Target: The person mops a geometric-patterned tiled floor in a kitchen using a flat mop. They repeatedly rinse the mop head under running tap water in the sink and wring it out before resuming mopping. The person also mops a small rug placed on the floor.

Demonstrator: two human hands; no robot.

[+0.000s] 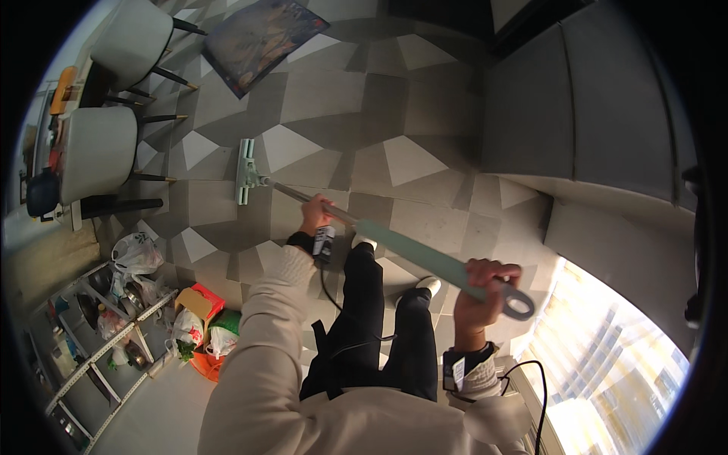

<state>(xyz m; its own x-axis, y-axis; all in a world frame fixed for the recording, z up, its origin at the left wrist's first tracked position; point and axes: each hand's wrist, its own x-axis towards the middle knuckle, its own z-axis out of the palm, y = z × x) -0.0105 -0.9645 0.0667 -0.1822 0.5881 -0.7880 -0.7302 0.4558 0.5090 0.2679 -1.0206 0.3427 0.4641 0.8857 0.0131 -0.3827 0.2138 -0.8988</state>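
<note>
A mop with a pale green handle (417, 252) slants across in front of me, from the right down to the floor at the left. My right hand (481, 297) is wrapped round the green grip near its end, just short of the grey hanging loop (519, 304). Lower on the pole, my left hand (315, 214) grips the thin metal part. The mop's green head (246, 173) rests on the patterned floor, left of my feet. Each wrist wears a dark band with a small device and a black cable.
Light chairs (98, 155) with dark legs stand at the left. A metal rack (114, 345) with pans and bags is at the lower left, beside a red and yellow box (201, 305). Grey cabinets (527, 114) line the right, above a bright window (607, 356). A dark mat (262, 42) lies ahead.
</note>
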